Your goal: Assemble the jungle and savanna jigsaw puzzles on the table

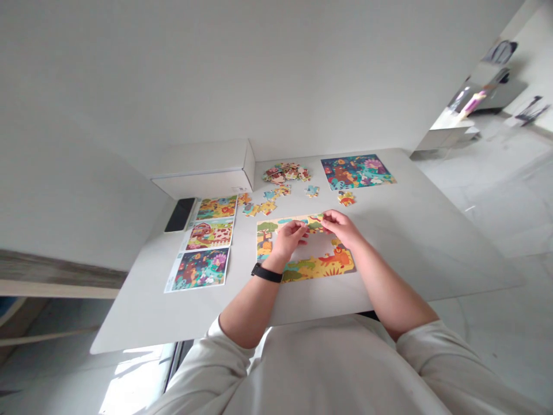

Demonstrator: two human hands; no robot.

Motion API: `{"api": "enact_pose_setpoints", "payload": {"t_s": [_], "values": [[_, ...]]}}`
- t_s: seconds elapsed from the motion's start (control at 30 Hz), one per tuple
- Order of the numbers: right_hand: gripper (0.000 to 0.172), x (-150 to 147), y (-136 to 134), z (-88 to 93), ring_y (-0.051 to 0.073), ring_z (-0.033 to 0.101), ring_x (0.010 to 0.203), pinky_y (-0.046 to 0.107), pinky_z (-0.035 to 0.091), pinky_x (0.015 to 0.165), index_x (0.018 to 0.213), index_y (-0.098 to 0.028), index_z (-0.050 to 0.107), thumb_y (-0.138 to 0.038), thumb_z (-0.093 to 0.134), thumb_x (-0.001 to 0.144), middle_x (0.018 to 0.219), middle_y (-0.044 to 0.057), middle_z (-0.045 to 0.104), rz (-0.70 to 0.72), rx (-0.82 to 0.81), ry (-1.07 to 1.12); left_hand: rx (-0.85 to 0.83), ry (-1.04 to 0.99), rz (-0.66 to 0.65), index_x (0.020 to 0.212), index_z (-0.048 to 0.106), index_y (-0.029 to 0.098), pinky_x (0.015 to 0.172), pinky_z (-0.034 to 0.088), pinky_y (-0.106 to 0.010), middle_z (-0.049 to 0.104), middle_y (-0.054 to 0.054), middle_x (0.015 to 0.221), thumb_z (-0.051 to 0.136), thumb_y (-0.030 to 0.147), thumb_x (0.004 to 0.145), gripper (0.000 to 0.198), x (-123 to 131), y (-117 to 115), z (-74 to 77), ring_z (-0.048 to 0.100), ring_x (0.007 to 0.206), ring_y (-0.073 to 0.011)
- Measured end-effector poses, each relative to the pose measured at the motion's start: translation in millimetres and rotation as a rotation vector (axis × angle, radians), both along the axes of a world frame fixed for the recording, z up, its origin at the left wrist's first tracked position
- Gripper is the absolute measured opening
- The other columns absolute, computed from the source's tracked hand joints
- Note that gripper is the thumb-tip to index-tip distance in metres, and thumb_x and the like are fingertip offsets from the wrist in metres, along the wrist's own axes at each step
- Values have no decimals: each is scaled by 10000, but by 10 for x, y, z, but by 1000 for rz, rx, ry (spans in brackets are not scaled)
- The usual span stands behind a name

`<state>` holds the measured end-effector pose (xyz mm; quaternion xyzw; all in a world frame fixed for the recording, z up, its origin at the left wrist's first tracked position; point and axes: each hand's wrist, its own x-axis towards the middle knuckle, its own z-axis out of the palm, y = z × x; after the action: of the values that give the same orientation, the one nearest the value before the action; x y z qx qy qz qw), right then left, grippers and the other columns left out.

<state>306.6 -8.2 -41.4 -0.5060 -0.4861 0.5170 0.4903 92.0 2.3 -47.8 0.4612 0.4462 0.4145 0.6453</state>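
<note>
A partly joined jigsaw puzzle [317,268] lies on the table in front of me, its border pieces showing a lion, trees and grass around an open middle. My left hand [291,237], with a black band on the wrist, is over its upper left part, fingers pinched together at the top border. At the top right corner, my right hand [341,226] grips a puzzle piece [317,221] between thumb and fingers. Both hands' fingertips meet the same top row of pieces, and they partly cover it. Loose puzzle pieces [265,207] lie just beyond the puzzle.
A heap of pieces [286,172] sits farther back, with single pieces [346,198] nearby. A dark picture sheet [358,172] is at the back right. Three picture cards [201,270], a phone [180,215] and a white box [203,170] occupy the left side of the table [410,230].
</note>
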Motion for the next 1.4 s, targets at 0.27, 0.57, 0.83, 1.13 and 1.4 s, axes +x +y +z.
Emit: {"api": "enact_pose_setpoints", "payload": {"t_s": [0.27, 0.57, 0.83, 1.13, 1.4], "values": [[499, 444, -22, 139, 189, 685, 746, 294, 565, 620, 931, -232, 662, -566, 954, 702, 845, 5, 691, 50, -60, -54, 168, 139, -148, 1134, 746, 220, 645, 615, -259, 809, -78, 1072, 831, 477, 850, 392, -6, -16, -70, 751, 853, -183], [416, 715, -58, 61, 172, 685, 683, 271, 510, 607, 1033, -239, 703, -488, 913, 773, 811, -13, 723, 75, -132, -291, 541, 405, -317, 1187, 797, 250, 885, 621, -352, 793, -95, 1168, 750, 337, 916, 288, 36, -200, 0, 742, 1010, -239], [199, 729, -11, -75, 182, 698, 775, 272, 482, 719, 1029, -249, 771, -242, 834, 840, 857, -12, 792, -2, -67, -743, 922, 664, -547, 1358, 763, 274, 1221, 471, -539, 697, -133, 1448, 705, 329, 1002, 365, 211, -383, -35, 622, 1364, -331], [222, 654, -37, -45, 201, 733, 819, 293, 521, 781, 1032, -261, 799, -173, 846, 834, 906, 10, 816, -7, -39, -847, 986, 820, -642, 1471, 703, 276, 1387, 227, -625, 572, -135, 1655, 738, 374, 996, 486, 273, -437, -109, 419, 1625, -363], [247, 614, -43, -22, 204, 724, 824, 316, 543, 820, 1028, -261, 798, -147, 849, 815, 918, 20, 807, -16, -17, -897, 970, 797, -643, 1445, 723, 278, 1387, 234, -625, 565, -143, 1660, 739, 374, 990, 465, 281, -431, -128, 413, 1632, -366]]}}
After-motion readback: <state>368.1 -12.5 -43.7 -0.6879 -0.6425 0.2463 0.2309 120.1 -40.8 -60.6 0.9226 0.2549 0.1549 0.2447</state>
